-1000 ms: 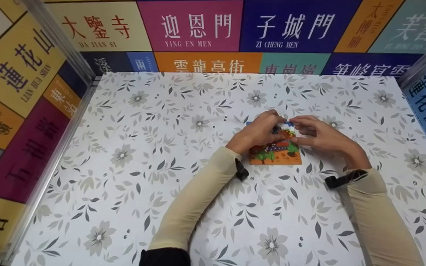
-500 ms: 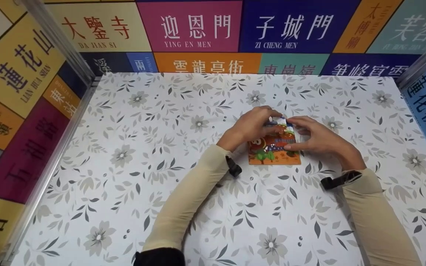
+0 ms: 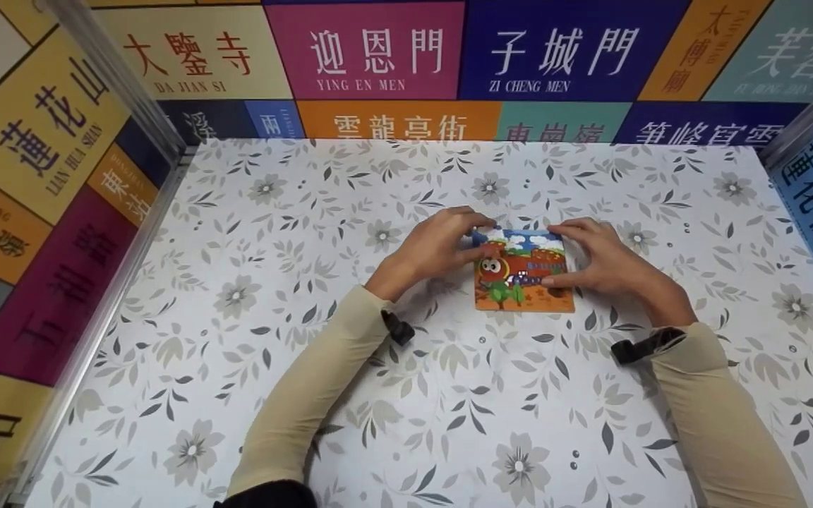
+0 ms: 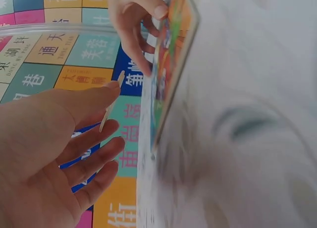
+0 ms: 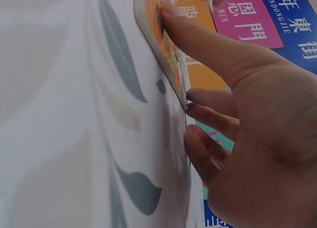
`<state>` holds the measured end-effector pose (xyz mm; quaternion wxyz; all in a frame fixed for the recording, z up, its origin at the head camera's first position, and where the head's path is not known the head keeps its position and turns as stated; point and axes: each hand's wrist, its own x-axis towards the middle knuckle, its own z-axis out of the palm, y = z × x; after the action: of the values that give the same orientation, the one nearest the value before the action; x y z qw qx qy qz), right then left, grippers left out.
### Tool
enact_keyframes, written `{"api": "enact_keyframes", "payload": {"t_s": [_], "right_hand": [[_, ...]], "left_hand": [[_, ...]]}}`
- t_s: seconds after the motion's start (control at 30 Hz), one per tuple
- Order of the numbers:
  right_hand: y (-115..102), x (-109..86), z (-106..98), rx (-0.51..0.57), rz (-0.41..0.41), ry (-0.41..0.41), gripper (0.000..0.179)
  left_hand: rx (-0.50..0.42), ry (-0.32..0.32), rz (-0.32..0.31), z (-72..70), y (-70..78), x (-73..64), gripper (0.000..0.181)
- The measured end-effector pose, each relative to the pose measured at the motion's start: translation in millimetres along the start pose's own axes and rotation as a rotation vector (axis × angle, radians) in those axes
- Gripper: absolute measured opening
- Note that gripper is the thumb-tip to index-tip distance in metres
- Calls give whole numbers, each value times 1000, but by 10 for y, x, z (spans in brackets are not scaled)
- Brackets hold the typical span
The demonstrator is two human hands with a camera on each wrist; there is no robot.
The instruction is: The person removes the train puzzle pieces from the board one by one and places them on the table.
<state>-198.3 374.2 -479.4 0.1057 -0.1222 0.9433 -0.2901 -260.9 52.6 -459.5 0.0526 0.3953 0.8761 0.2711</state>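
Note:
A small square picture puzzle (image 3: 523, 300) lies flat on the table, its face showing a cartoon train with big eyes, clouds and trees. Over its upper left corner is my left hand (image 3: 435, 243), pinching a thin puzzle piece (image 4: 105, 121) between thumb and fingertips. That piece appears nearly edge-on in the left wrist view, apart from the board. My right hand (image 3: 607, 257) is at the puzzle's right side. Its thumb (image 5: 173, 11) presses on the picture face, while the other fingers reach the upper right corner and edge.
A white cloth with grey flowers and leaves (image 3: 237, 296) covers the table. Colourful panels with large characters (image 3: 371, 49) stand along the back and both sides. A black wrist strap (image 3: 398, 328) is on the left sleeve, another strap (image 3: 643, 346) on the right.
My left hand has moved left from the puzzle's middle to its upper left corner, uncovering more of the train. The right thumb has shifted slightly down the puzzle's face.

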Motion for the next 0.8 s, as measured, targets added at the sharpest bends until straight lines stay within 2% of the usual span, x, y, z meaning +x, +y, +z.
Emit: {"api": "enact_keyframes", "payload": {"t_s": [0.17, 0.3, 0.4, 0.53, 0.67, 0.8], "right_hand": [[-1, 16, 15, -13, 17, 30, 99], [-20, 14, 8, 22, 1, 34, 94], [-34, 9, -5, 72, 2, 25, 94], [-42, -7, -27, 146, 63, 22, 96], [-29, -8, -44, 150, 96, 52, 90], [-12, 16, -45, 123, 79, 72, 83]], "left_hand": [[3, 18, -6, -64, -137, -171, 51], [17, 13, -55, -109, -235, -253, 53], [5, 12, -98, -119, -297, -261, 54], [-20, 6, -123, -108, -360, -227, 53], [-37, -7, -144, -81, -405, -199, 50], [-24, -2, -156, -52, -442, -203, 47]]}}
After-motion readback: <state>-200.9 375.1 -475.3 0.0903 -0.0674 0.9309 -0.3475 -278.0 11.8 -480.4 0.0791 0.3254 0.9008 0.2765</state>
